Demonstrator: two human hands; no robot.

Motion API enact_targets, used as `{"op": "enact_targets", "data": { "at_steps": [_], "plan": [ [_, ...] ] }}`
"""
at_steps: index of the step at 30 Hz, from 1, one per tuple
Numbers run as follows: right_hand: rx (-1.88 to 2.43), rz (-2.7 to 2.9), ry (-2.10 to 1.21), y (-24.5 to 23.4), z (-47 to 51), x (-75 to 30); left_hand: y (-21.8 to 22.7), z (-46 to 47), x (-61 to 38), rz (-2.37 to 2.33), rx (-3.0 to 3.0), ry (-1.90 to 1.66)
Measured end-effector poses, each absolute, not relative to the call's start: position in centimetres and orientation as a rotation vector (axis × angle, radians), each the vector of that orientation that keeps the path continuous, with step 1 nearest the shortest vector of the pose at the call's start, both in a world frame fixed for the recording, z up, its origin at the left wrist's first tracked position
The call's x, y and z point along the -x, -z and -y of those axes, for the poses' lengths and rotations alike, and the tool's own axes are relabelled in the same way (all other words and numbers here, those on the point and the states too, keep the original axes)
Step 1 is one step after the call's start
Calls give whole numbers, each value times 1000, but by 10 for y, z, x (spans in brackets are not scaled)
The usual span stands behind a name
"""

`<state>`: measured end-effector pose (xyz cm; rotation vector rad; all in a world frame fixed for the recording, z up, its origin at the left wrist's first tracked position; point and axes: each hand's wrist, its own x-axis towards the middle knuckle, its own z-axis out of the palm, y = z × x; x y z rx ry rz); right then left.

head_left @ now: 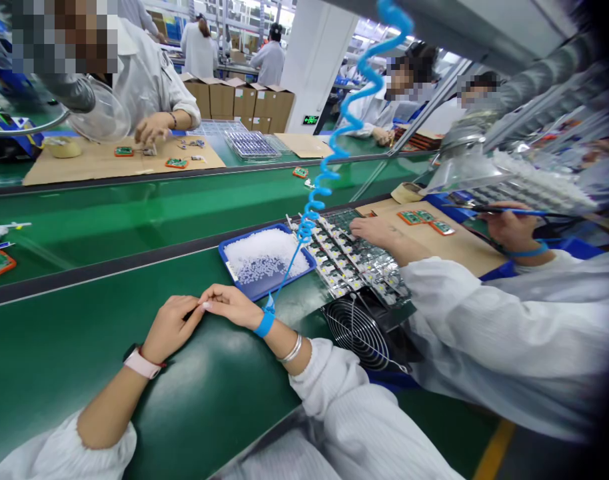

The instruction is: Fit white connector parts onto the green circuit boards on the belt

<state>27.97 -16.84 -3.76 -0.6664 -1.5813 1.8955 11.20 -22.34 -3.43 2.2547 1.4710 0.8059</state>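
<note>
Over the green worktop, my left hand point(172, 325) and my right hand point(233, 307) meet at the fingertips. The fingers of both are pinched together, and a tiny white spot shows between them; whether it is a small part or a fingernail I cannot tell. A watch with a pink band point(143, 363) sits on my left wrist. Round my right wrist is a blue strap point(265, 324), joined to a coiled blue cord point(329, 175). Just beyond my right hand lies a blue tray point(257, 291) with many small white pieces point(264, 250) in it.
Right of the tray lie rows of small white parts point(339, 257) and a fan with a wire guard point(357, 333). A co-worker's hands point(377, 232) work there beside circuit boards point(418, 217). A green conveyor belt point(149, 210) runs across, with another person opposite.
</note>
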Motion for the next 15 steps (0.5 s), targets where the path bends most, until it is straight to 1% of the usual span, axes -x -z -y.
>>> {"op": "enact_targets", "data": {
  "at_steps": [9, 15],
  "plan": [
    [695, 1584, -1893, 37, 170, -280, 34, 222, -113, -1484, -2280, -825],
    [696, 1583, -1877, 36, 171, -280, 33, 223, -114, -1514, -2301, -931]
  ]
}}
